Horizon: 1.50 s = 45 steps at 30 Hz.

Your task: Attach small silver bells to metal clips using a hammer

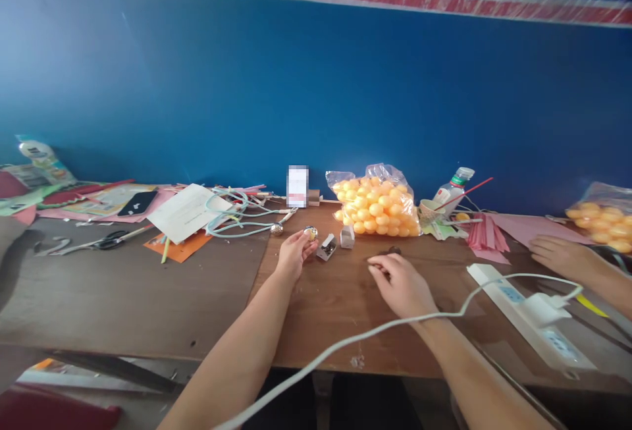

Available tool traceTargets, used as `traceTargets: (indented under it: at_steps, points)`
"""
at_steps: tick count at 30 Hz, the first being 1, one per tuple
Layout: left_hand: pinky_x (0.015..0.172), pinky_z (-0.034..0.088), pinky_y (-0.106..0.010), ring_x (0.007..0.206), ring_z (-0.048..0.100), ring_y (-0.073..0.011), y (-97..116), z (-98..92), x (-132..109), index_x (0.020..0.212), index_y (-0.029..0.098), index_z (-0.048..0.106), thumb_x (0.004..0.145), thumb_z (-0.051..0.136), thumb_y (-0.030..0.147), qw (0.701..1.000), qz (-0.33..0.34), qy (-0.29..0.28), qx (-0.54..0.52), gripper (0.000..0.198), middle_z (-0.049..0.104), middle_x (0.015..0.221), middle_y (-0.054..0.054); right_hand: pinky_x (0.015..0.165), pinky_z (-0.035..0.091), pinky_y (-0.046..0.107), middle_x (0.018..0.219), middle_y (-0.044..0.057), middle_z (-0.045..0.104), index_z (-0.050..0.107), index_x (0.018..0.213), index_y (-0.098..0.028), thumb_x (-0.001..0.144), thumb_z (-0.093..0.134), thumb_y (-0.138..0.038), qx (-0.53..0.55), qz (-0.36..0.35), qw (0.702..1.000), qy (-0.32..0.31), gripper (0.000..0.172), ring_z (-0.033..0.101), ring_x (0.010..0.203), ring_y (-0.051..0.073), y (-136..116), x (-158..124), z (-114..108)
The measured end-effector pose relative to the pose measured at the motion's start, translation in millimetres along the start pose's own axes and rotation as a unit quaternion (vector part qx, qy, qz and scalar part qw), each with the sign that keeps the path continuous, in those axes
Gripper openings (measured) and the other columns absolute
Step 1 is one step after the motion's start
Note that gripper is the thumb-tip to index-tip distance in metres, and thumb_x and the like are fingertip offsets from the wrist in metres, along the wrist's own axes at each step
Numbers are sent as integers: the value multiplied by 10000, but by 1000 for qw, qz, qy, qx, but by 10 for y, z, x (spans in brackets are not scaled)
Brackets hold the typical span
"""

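My left hand [293,256] pinches a shiny silver ball [311,232] between thumb and fingertips, above the table. A yellowish patch shows on the ball's surface. Just right of it lies a small open grey box [326,247] with dark bits in it. A second small grey box [347,237] stands close behind. My right hand [402,284] rests over the brown table, thumb and forefinger drawn together; what they hold, if anything, is too small to make out. A small dark round object [394,251] lies at the far side of its knuckles.
A clear bag of orange balls [378,206] stands behind. Pale blue cords [237,213], papers [190,213] and scissors [111,239] lie left. At right are a power strip [530,315], a bottle [451,189] and another person's hand [563,255]. A white cable [345,341] crosses my right forearm.
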<state>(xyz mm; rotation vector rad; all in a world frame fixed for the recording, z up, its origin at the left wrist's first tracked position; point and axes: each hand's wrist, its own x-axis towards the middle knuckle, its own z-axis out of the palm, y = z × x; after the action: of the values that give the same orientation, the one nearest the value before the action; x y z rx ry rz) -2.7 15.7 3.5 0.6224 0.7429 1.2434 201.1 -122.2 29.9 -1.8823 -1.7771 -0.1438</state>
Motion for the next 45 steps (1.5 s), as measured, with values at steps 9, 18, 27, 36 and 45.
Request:
traceTargets:
  at_steps: [9,18,27,36,45]
  points:
    - [575,556,-204,626,669,-129,-72,-1,77,906,73,631,734,733,168,999,-18,39,0,222,698,788,-104,637,412,278,919,63,699,708,886,-271,866,462,-348,-27,47,986,-158,259,652,841,216,-526,873,624]
    - [563,548,-200,635,664,-130,-57,43,16,897,83,652,732,728,178,999,-38,30,5,206,693,806,-99,603,399,286,915,53,710,704,863,-301,817,508,-402,1,101,977,-187,226,657,871,244,-503,915,797]
    - [572,549,-221,625,654,-129,-51,37,23,902,84,658,725,734,206,998,-34,44,19,228,693,857,-115,571,324,245,898,35,674,655,809,-246,854,488,-318,25,70,989,-126,187,615,810,178,-417,815,848]
    - [583,546,-230,628,660,-137,-78,3,61,907,93,665,728,732,221,997,-38,48,42,230,690,798,-103,589,332,249,948,47,663,663,897,-244,837,537,-338,36,63,986,-150,168,609,823,182,-424,793,834]
    - [572,545,-223,623,656,-134,-76,-14,50,904,98,669,724,731,208,997,-30,48,58,220,691,791,-101,583,331,258,922,33,658,643,852,-236,837,517,-302,42,79,986,-138,143,615,817,180,-428,789,846]
